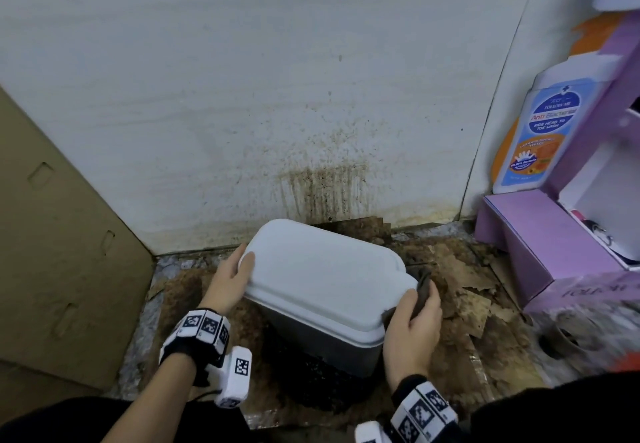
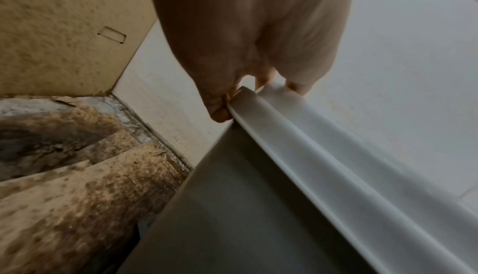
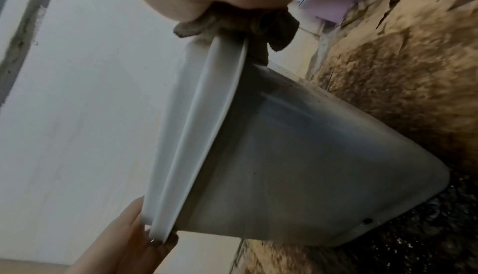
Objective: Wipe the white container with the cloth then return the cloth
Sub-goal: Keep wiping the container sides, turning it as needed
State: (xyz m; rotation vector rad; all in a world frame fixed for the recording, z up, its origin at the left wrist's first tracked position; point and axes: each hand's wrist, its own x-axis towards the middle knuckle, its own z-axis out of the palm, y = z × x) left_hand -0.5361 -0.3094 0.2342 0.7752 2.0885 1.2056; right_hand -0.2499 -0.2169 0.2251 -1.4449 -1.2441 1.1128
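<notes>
A white lidded container (image 1: 322,279) with a grey lower body sits tilted on the dirty floor near the wall. My left hand (image 1: 230,278) grips its left rim, thumb on the lid and fingers under the edge; the same left hand (image 2: 248,86) shows in the left wrist view on the rim (image 2: 297,131). My right hand (image 1: 414,318) holds a dark grey cloth (image 1: 421,286) pressed against the container's right end. In the right wrist view the cloth (image 3: 232,26) is bunched under my palm against the lid edge (image 3: 201,102).
The floor is covered with stained, torn cardboard (image 1: 460,290). A stained white wall (image 1: 277,113) stands close behind. A brown cardboard sheet (image 1: 52,252) leans at the left. A purple display box (image 1: 554,241) with a bottle-shaped sign (image 1: 543,130) stands at the right.
</notes>
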